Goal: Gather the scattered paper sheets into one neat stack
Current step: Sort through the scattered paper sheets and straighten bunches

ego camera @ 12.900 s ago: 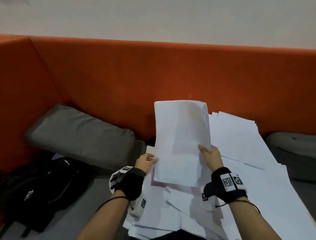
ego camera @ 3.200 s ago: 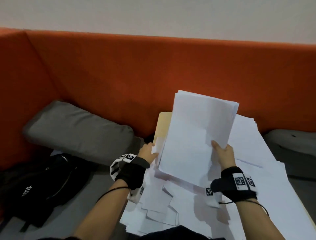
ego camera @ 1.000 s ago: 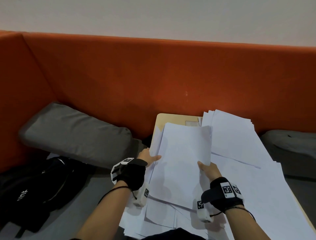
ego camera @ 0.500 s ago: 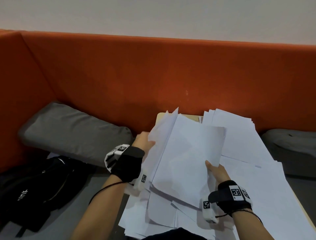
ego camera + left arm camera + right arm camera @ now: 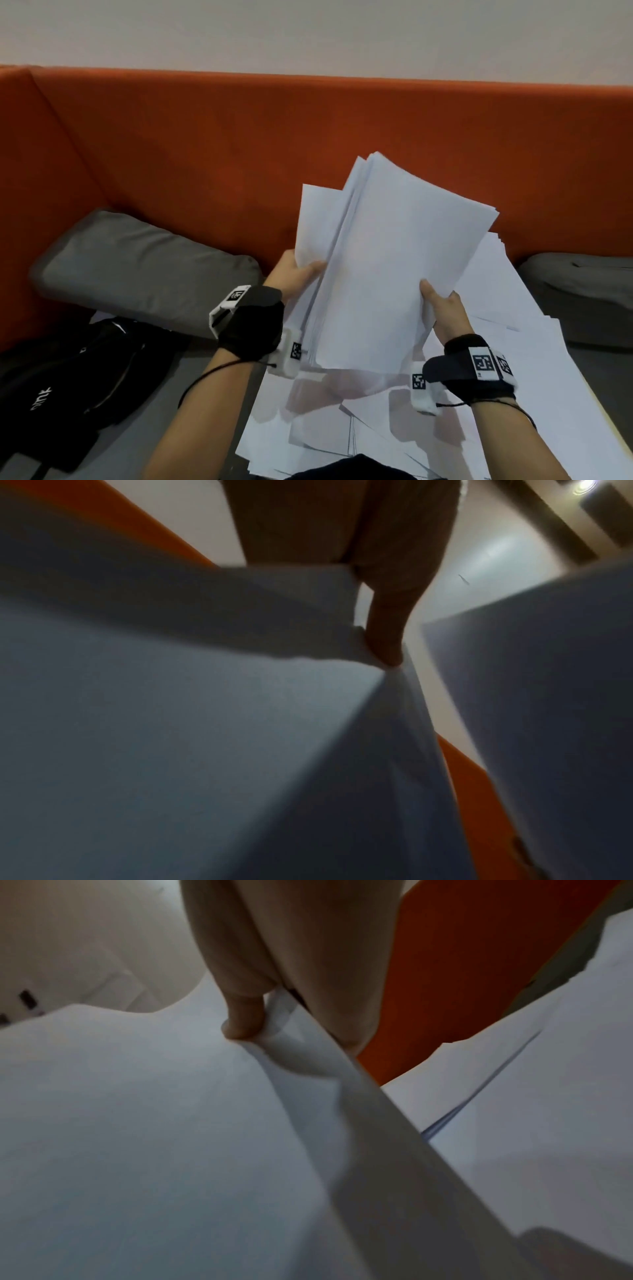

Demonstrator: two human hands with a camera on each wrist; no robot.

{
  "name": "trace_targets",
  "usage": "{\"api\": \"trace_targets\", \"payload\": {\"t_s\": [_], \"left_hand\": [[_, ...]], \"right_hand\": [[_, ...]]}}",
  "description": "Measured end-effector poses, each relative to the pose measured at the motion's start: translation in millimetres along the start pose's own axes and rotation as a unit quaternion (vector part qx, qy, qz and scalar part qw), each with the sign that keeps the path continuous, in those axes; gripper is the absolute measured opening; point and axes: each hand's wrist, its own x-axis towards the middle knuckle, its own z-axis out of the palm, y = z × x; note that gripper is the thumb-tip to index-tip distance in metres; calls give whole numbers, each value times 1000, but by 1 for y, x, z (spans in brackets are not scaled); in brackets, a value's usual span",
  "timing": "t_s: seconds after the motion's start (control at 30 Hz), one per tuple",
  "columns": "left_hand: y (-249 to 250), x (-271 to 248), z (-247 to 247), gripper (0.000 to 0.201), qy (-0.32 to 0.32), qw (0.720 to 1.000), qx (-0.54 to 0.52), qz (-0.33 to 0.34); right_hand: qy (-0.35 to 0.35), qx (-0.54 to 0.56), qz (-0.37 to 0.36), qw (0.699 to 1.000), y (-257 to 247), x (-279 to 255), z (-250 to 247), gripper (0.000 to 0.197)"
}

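Observation:
I hold a thick bundle of white paper sheets [image 5: 387, 260] tilted upright above the table. My left hand [image 5: 298, 274] grips its left edge, thumb in front; the left wrist view shows the thumb [image 5: 387, 631] pressing into the sheets [image 5: 171, 723]. My right hand [image 5: 442, 308] pinches the bundle's right edge; the right wrist view shows the thumb [image 5: 243, 1015] on top of the paper [image 5: 137, 1123] and fingers behind it. More loose sheets [image 5: 342, 428] lie scattered under the bundle, and another spread of sheets [image 5: 496, 284] lies at the right.
An orange sofa back [image 5: 239, 137] runs behind the table. A grey cushion [image 5: 137, 270] lies at the left, with a black bag [image 5: 68, 387] below it. Another grey cushion [image 5: 582, 294] sits at the right. The table's pale edge [image 5: 616, 442] shows at the lower right.
Both hands have lifted the bundle up off the table and tilted it more upright. More sheets from the left side have joined it under my left hand.

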Motion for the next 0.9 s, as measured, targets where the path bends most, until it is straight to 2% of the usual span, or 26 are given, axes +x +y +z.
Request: {"api": "trace_targets", "payload": {"t_s": [0.17, 0.27, 0.4, 0.47, 0.53, 0.57, 0.63, 0.73, 0.8, 0.9], "left_hand": [[4, -3, 18, 49, -3, 999, -23, -41], [4, -7, 24, 40, -47, 998, 28, 12], [4, -10, 27, 41, -56, 992, 91, 61], [11, -14, 27, 35, -90, 989, 92, 80], [19, -18, 24, 30, -119, 986, 74, 94], [22, -17, 22, 28, -123, 986, 63, 98], [24, -17, 19, 25, -120, 988, 36, 91], [20, -16, 16, 20, -94, 992, -10, 88], [14, -16, 16, 13, -47, 995, -42, 78], [5, -13, 17, 14, 9, 994, -72, 77]], "right_hand": [[0, -23, 1, 1000, 10, -1, 8, 36], [-7, -20, 3, 1000, 13, -3, 9, 34], [-18, 43, 38, 998, 21, -6, 6, 41], [-39, 104, 62, 992, 24, -6, 0, 55], [-84, 156, 70, 982, 25, -1, -6, 86], [-113, 181, 63, 975, 24, 1, -8, 93], [-159, 214, 45, 963, 20, 7, -12, 81], [-160, 208, 6, 965, 5, 4, -13, 63], [-131, 173, -55, 975, -5, 0, -10, 46], [-42, 102, -122, 986, -21, -9, -2, 26]]}}
